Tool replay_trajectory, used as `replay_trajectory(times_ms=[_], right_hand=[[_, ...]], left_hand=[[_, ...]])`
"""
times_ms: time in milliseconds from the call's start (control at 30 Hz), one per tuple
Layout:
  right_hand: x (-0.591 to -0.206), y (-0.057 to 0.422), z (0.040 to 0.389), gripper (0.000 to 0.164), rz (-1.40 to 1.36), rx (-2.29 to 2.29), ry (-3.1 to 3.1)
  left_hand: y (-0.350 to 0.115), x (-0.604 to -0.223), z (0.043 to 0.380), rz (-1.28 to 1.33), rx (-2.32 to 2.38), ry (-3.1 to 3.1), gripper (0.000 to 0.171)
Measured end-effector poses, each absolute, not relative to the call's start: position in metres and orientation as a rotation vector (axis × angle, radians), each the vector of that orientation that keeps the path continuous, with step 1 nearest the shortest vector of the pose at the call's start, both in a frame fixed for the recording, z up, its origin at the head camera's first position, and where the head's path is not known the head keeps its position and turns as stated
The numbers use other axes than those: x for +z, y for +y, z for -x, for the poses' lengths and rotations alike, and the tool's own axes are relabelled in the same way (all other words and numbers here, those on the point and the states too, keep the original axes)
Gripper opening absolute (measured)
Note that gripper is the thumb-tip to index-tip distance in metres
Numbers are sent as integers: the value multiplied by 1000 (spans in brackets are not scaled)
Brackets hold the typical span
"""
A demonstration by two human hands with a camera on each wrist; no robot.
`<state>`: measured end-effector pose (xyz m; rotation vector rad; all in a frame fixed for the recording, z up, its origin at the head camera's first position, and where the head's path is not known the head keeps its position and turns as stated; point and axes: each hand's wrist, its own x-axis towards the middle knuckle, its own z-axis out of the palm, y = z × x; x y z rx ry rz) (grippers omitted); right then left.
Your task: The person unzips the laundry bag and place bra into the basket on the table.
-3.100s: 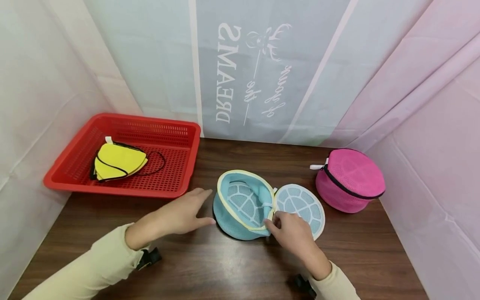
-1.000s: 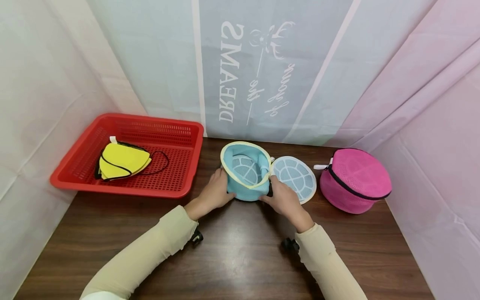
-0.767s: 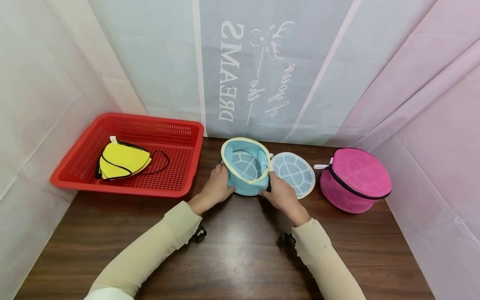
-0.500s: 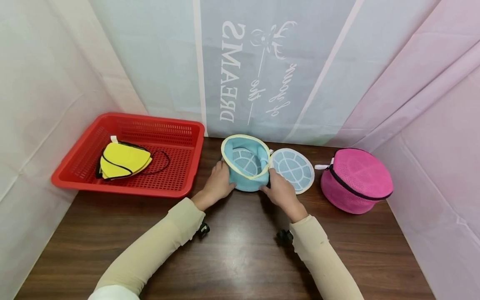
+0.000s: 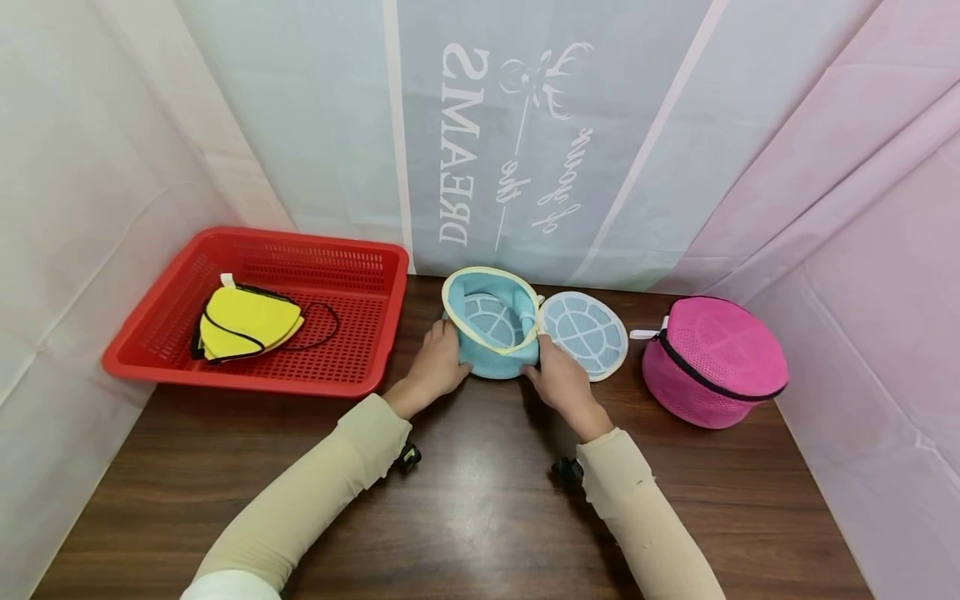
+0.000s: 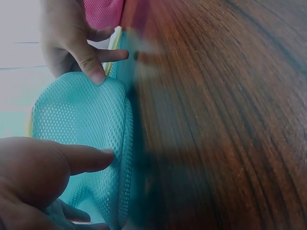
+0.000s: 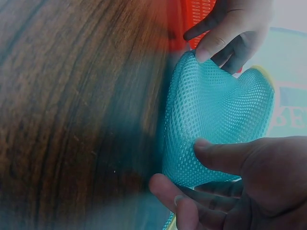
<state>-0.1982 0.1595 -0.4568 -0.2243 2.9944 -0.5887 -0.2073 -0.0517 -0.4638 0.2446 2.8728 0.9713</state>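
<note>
A round, light blue mesh laundry bag with a yellow-bound rim stands on the table near the back wall, its mouth open upward. Its flat, white-ribbed lid lies folded out to the right. My left hand grips the bag's left side, thumb in front; the left wrist view shows the thumb along the mesh wall. On the opposite side my right hand holds the bag near the lid joint. In the right wrist view its thumb lies on the mesh and some fingers reach under the bag's edge.
At the left stands a red plastic basket holding a folded yellow bag with black trim and cord. A zipped pink mesh bag with a white tab sits at the right. Fabric curtains enclose the brown wooden table.
Earlier my left hand was spread beside the blue bag and my right was at its rim. Both hands took its sides, and bag and lid slid back toward the wall, slowing lately.
</note>
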Motion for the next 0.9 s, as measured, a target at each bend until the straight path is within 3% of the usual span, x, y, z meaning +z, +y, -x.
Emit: replay_trajectory(times_ms=[667,900], right_hand=[[-447,165,192,52,240,-520,2995],[-431,185,190,36,229,-555,3042]], left_hand=[[-54,-463,207,-253,946,2877,79],[-54,-463,208,-252,966,2864,77]])
